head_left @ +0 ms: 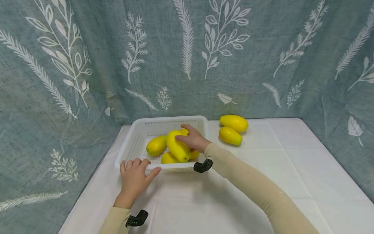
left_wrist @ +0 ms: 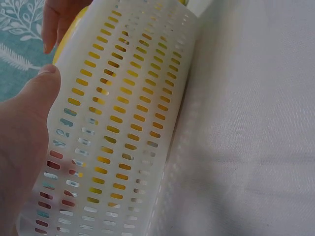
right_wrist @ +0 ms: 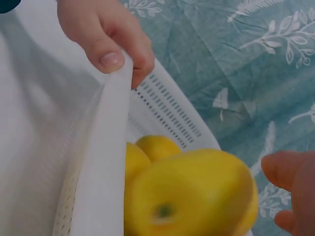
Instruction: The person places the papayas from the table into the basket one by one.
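Note:
A white perforated plastic basket (head_left: 168,166) stands on the table with several yellow papaya-like fruits inside. My left hand (head_left: 133,178) grips its near rim toward the left corner, thumb outside and fingers over the edge, as the right wrist view also shows. Above the basket's right half, my right hand (head_left: 193,139) reaches over the largest fruit (head_left: 177,146), which lies tilted on the others. In the right wrist view this fruit (right_wrist: 192,191) is blurred, and the visible fingers (right_wrist: 283,169) stand spread, apart from its side. Another fruit (head_left: 156,145) lies left of it in the basket.
Two more yellow fruits, one farther back (head_left: 233,123) and one nearer (head_left: 230,136), lie on the white tablecloth (head_left: 280,156) right of the basket. A blue-green curtain (head_left: 175,65) with white leaf prints hangs behind and at both sides.

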The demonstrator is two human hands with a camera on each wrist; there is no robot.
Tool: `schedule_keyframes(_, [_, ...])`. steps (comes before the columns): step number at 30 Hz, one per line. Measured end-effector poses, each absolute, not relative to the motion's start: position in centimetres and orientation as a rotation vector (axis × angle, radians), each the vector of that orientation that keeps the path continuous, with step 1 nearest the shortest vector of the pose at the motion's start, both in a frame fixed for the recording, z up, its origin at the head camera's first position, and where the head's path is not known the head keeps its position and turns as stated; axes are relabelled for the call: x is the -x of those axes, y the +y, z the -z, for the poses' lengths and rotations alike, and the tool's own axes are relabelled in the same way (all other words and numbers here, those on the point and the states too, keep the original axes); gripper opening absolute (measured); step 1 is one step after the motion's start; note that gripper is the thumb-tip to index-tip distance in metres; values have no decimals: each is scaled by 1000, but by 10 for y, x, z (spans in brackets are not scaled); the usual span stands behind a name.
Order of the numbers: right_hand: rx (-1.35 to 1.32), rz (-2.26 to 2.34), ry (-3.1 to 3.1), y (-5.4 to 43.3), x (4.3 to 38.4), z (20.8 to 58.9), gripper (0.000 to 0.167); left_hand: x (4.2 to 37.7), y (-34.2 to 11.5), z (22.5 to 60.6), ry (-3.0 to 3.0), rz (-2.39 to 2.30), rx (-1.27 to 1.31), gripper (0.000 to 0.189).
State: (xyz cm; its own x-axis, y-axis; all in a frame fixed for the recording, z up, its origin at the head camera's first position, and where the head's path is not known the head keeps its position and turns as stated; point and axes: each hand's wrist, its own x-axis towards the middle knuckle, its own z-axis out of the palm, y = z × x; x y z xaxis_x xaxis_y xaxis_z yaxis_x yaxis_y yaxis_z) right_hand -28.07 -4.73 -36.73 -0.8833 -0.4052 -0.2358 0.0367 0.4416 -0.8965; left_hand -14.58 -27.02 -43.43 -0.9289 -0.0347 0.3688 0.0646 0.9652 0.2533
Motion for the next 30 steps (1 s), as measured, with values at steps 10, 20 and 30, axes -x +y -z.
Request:
schedule_keyframes(10, [305,1501,2270,-15,284,358,68,146,-263,432,-2760,366,18,50])
schedule_keyframes(20, [189,1621,2373,77,311,337,64,146,-269,426,-2783,377,-2,52])
schedule_keyframes(30, [-31,1610,2466,168,331,351,70,147,-267,429,-2787,380,7,51])
